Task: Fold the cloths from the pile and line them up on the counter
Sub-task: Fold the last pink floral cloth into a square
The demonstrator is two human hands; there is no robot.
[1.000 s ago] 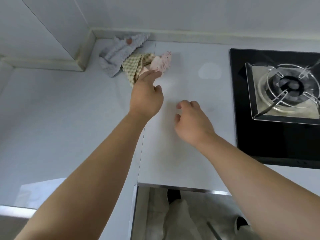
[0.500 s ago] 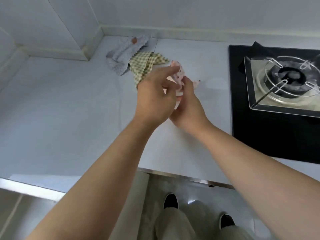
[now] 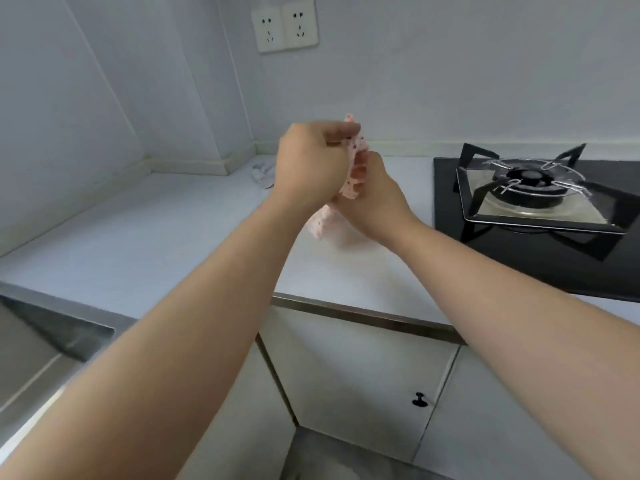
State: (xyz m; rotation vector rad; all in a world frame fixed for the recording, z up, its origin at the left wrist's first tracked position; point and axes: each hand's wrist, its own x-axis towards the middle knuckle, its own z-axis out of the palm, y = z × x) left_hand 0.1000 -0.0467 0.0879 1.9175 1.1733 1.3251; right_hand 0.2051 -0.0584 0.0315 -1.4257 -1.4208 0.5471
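Observation:
A pink cloth with dark dots hangs bunched between my two hands, above the white counter. My left hand pinches its upper edge, fingers closed. My right hand grips the cloth lower down from the right side, and a pink tail droops below my wrists. Behind my left hand a sliver of the grey cloth from the pile shows in the counter's back corner. The green checked cloth is hidden by my left hand.
A black gas hob with a burner fills the counter's right side. A steel sink sits at the lower left. Two wall sockets are above. White cabinet doors with a black knob lie below the counter edge.
The pink cloth has been lifted off the pile and raised higher, now held by both hands. The view has tilted upward, showing the wall and the sockets.

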